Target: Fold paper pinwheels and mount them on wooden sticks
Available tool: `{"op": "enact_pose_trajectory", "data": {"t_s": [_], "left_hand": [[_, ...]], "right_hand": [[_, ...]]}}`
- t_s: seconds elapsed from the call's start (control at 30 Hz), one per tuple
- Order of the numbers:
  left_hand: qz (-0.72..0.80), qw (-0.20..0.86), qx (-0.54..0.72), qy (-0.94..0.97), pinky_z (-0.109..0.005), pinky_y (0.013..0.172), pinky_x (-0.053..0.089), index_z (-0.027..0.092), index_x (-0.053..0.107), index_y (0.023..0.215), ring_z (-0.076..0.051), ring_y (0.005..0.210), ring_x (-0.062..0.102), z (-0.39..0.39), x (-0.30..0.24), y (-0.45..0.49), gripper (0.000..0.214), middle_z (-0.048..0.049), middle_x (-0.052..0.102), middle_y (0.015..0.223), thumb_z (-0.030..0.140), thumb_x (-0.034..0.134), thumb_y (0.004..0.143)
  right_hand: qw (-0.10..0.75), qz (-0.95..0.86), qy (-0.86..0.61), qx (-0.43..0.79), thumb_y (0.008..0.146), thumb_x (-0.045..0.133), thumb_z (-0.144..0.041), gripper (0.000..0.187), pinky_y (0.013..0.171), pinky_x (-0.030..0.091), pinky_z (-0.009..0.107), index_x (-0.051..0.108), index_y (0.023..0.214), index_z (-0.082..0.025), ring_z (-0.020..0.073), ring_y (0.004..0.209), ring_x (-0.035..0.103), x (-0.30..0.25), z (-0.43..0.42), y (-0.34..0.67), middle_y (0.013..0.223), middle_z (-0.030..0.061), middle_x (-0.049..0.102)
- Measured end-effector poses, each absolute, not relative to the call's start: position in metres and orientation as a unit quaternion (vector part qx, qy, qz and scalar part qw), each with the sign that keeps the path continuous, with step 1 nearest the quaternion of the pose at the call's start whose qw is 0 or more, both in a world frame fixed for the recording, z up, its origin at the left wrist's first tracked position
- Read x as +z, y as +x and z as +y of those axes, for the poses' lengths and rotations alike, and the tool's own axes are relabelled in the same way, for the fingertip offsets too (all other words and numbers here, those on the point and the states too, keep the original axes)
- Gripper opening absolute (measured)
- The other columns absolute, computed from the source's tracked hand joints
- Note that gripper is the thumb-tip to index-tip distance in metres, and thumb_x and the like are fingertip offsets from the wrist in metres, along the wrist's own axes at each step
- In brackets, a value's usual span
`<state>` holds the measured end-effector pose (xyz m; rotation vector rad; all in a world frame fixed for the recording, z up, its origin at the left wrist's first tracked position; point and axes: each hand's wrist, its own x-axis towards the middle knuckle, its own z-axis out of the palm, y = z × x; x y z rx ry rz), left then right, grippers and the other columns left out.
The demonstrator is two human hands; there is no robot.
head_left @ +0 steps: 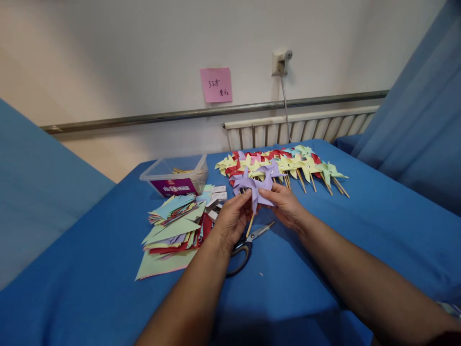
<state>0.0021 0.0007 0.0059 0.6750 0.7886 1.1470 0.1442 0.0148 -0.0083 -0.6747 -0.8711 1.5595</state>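
Note:
A purple paper pinwheel (248, 183) on a thin wooden stick is held up between both hands, above the blue cloth. My left hand (236, 216) is closed around its lower left side, near the top of the stick. With thumb and fingers, my right hand (284, 204) pinches the right-hand blade. Below the pinwheel lie scissors (248, 245) with dark handles, their blades pointing right and away. Behind it, several finished pinwheels (309, 166) in yellow, red, green and purple lie in rows with their sticks towards me.
Left of my hands are stacked coloured paper pieces (173, 233) and small white boxes (219, 192). A clear plastic tub (173, 170) holding sticks stands behind them. At the back are a radiator (302, 127), a metal rail (180, 116) and a plugged-in cord (285, 103).

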Motion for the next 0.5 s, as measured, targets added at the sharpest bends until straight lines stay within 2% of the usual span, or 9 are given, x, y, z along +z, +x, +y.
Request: {"op": "enact_pose_trajectory", "data": {"t_s": [0.1, 0.4, 0.5], "left_hand": [[0.346, 0.722, 0.516, 0.304, -0.023, 0.058, 0.051, 0.012, 0.071, 0.086, -0.013, 0.061, 0.063, 0.0, 0.0077, 0.0024, 0.026, -0.0053, 0.071, 0.076, 0.03, 0.079, 0.069], [0.359, 0.713, 0.517, 0.308, -0.02, 0.058, 0.048, 0.01, 0.068, 0.074, -0.009, 0.056, 0.058, -0.001, 0.0052, 0.0047, 0.027, -0.0021, 0.066, 0.066, 0.021, 0.086, 0.059], [0.36, 0.713, 0.521, 0.299, -0.021, 0.058, 0.048, 0.01, 0.068, 0.076, -0.01, 0.057, 0.059, -0.0017, 0.0072, 0.0056, 0.025, -0.0029, 0.067, 0.068, 0.021, 0.085, 0.061]], "right_hand": [[0.578, -0.37, -0.282, 0.67, 0.064, 0.082, -0.027, 0.027, 0.073, 0.049, 0.03, 0.073, 0.087, -0.018, 0.0138, 0.07, 0.064, -0.0084, 0.0149, 0.1446, 0.082, 0.0013, 0.074], [0.568, -0.376, -0.275, 0.678, 0.061, 0.084, -0.028, 0.031, 0.082, 0.049, 0.032, 0.074, 0.089, -0.019, 0.0163, 0.08, 0.067, -0.0108, 0.0135, 0.142, 0.089, 0.0022, 0.075], [0.566, -0.378, -0.269, 0.681, 0.061, 0.084, -0.029, 0.031, 0.081, 0.049, 0.032, 0.074, 0.089, -0.019, 0.0165, 0.08, 0.067, -0.0103, 0.0133, 0.1424, 0.089, 0.0023, 0.075]]}}
